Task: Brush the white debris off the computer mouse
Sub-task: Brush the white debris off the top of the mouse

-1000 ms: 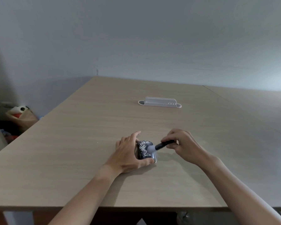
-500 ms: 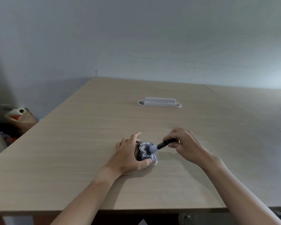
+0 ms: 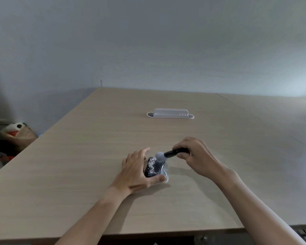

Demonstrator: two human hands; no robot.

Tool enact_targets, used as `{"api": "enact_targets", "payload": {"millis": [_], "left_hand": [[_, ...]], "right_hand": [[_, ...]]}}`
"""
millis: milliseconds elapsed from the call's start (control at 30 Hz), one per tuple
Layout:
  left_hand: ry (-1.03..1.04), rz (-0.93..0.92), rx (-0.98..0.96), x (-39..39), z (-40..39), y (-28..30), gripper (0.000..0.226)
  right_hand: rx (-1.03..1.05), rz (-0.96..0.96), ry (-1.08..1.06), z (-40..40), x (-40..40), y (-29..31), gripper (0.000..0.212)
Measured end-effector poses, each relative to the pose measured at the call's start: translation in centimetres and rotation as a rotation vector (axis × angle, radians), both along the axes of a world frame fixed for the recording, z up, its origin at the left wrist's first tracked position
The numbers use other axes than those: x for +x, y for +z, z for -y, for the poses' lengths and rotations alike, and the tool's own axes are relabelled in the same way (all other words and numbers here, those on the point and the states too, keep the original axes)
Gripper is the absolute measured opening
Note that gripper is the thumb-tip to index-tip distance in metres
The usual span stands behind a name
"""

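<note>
The dark mouse (image 3: 153, 167) sits on the table (image 3: 78, 156) near its front edge, speckled with white debris (image 3: 151, 164). The left hand (image 3: 137, 171) cups its left side, fingers curled around it and thumb across the near end. The right hand (image 3: 195, 157) pinches a black brush (image 3: 170, 153), whose pale bristles touch the mouse's far end.

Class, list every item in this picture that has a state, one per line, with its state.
computer mouse: on the table, white debris on top
brush: held, bristles at the mouse's far end
left hand: steadying the mouse
right hand: closed on the brush handle
white holder: upright, untouched
</note>
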State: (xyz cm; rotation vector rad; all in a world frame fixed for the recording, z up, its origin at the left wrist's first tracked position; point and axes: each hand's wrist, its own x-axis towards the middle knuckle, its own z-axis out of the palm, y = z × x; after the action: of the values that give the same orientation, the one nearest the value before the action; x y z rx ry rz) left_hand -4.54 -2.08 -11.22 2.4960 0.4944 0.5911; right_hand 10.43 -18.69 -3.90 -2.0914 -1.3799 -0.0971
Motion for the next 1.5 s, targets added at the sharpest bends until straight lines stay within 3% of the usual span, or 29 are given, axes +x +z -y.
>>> {"api": "enact_targets", "payload": {"millis": [267, 400, 533, 767, 1000, 1233, 1500], "left_hand": [[0.002, 0.006, -0.003, -0.1, 0.2, -0.2, 0.092], [-0.005, 0.003, -0.027, -0.2, 0.1, -0.3, 0.085], [-0.009, 0.011, -0.031, -0.1, 0.1, -0.2, 0.083], [0.006, 0.006, -0.020, 0.2, 0.1, -0.4, 0.087], [0.011, 0.026, -0.015, 0.1, 0.1, -0.5, 0.083], [0.016, 0.026, -0.008, 0.3, 0.1, -0.5, 0.082], [0.015, 0.022, -0.021, 0.2, 0.1, -0.6, 0.082]], "right_hand": [[-0.136, 0.016, 0.035, -0.4, 0.7, -0.9, 0.026], [-0.054, -0.051, -0.030, -0.1, 1.3, -0.3, 0.024], [-0.009, -0.080, -0.056, -0.7, 0.9, -1.0, 0.024], [-0.153, -0.038, -0.003, -0.2, 1.4, -0.7, 0.025], [-0.013, -0.043, -0.038, -1.2, 0.9, -0.7, 0.024], [-0.163, -0.011, 0.028, -0.4, 0.8, -0.7, 0.025], [-0.033, -0.012, -0.011, -0.7, 0.2, -0.6, 0.025]]}}
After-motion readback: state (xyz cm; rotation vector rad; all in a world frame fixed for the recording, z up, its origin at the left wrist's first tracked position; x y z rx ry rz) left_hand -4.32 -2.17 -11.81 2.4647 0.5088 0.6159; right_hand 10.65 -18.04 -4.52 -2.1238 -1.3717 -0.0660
